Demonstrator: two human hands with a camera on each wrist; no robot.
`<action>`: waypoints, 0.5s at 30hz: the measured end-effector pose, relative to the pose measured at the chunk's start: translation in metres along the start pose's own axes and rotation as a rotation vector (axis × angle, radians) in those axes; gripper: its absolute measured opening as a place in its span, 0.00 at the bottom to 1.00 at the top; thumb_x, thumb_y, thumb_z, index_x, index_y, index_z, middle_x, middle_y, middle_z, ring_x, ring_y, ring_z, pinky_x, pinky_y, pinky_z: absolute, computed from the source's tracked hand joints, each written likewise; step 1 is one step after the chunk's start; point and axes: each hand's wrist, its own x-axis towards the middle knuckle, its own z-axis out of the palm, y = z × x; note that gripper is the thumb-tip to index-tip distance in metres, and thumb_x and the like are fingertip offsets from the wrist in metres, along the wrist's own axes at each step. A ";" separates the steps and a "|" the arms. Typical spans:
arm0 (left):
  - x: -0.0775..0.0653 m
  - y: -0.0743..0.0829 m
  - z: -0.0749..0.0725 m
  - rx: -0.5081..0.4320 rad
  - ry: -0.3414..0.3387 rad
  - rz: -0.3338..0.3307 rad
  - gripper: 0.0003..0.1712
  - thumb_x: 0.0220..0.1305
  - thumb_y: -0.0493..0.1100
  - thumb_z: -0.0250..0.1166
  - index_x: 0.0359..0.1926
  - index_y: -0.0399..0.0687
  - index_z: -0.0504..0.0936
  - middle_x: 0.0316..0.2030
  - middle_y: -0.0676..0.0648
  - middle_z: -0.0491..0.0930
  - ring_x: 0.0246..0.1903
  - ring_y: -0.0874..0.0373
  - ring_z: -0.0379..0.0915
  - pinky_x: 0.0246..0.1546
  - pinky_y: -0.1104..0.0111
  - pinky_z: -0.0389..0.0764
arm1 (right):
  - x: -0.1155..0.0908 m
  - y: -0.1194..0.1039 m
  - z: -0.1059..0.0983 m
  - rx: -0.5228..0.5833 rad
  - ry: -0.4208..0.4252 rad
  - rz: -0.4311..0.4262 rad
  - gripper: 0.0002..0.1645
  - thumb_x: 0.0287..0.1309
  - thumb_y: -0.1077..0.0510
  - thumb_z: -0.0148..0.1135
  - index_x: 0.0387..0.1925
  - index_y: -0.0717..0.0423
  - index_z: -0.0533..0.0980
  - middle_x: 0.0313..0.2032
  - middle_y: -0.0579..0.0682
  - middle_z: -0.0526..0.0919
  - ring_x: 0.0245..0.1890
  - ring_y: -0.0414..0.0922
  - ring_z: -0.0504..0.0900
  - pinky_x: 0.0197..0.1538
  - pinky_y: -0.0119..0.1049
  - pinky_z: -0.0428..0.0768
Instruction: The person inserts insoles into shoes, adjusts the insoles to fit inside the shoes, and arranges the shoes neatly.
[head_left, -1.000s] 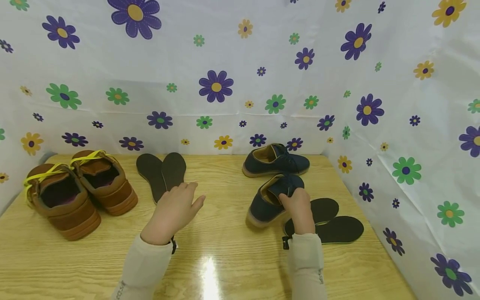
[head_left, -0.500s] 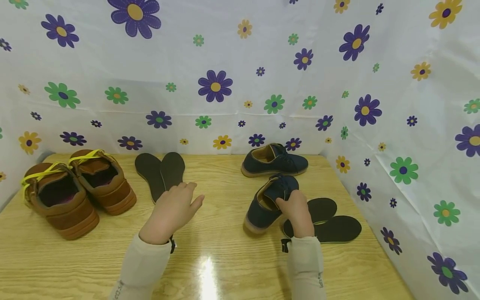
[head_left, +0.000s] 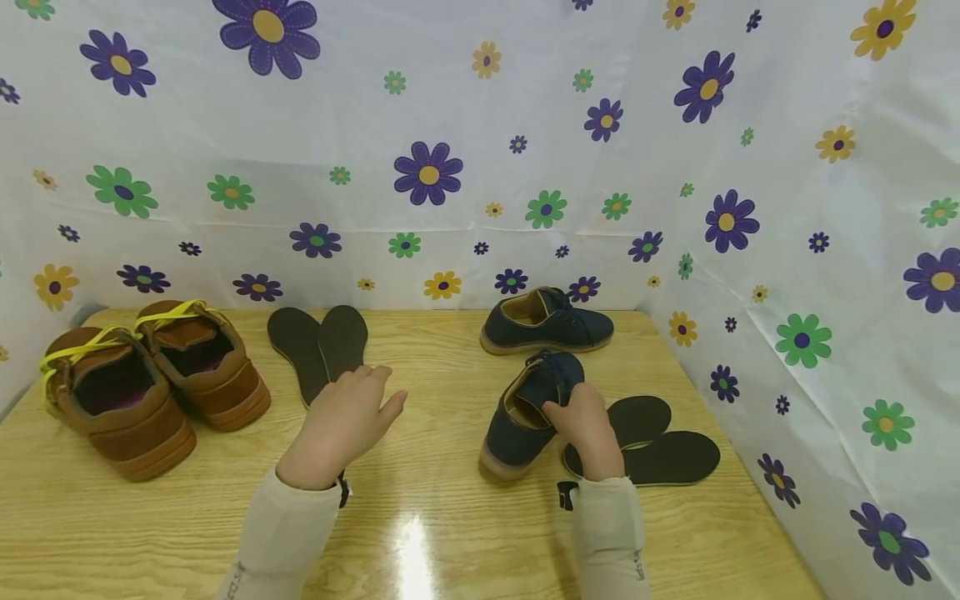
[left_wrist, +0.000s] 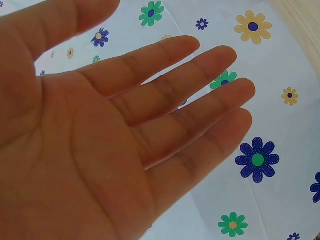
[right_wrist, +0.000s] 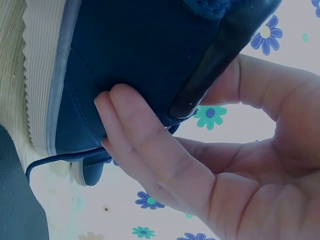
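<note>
In the head view my right hand (head_left: 587,429) grips the near navy lace-up shoe (head_left: 513,446) by its right side at the opening. The right wrist view shows fingers (right_wrist: 150,135) on the shoe's outer side (right_wrist: 125,50) and the thumb inside its collar. That shoe points away and slightly right; whether its sole touches the table is unclear. Its mate (head_left: 558,329) stands behind it, toe to the right. My left hand (head_left: 345,425) holds nothing, palm down, fingers extended, partly covering a pair of black insoles (head_left: 296,342). The left wrist view shows its bare palm (left_wrist: 75,150).
Two brown shoes with yellow laces (head_left: 120,408) stand at the left of the wooden table (head_left: 450,533). Another pair of black insoles (head_left: 675,458) lies right of my right hand, partly behind it. A white flowered cloth (head_left: 337,125) closes off the back and right side.
My right hand has turned the near navy shoe, its toe swinging left and its heel coming closer and left. My left hand has stayed in place. The whole view has shifted slightly.
</note>
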 end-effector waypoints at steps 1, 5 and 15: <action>0.000 0.000 0.000 0.001 -0.001 0.000 0.26 0.70 0.46 0.58 0.56 0.25 0.77 0.46 0.30 0.79 0.44 0.35 0.77 0.41 0.47 0.78 | 0.000 0.000 0.000 0.002 -0.005 -0.001 0.14 0.62 0.60 0.58 0.32 0.72 0.72 0.31 0.58 0.71 0.28 0.51 0.71 0.33 0.42 0.71; 0.000 0.000 0.000 -0.002 -0.005 -0.002 0.26 0.70 0.46 0.58 0.56 0.25 0.77 0.47 0.30 0.79 0.44 0.34 0.77 0.42 0.46 0.77 | -0.002 -0.002 0.001 0.003 -0.016 -0.005 0.15 0.62 0.60 0.58 0.35 0.73 0.72 0.32 0.59 0.71 0.29 0.51 0.71 0.33 0.42 0.71; -0.001 0.000 0.000 -0.016 -0.013 -0.004 0.26 0.70 0.45 0.58 0.57 0.24 0.77 0.47 0.30 0.78 0.46 0.34 0.76 0.44 0.46 0.76 | -0.001 -0.007 0.006 0.002 -0.030 -0.039 0.11 0.59 0.61 0.58 0.27 0.65 0.70 0.25 0.52 0.67 0.25 0.47 0.66 0.29 0.38 0.66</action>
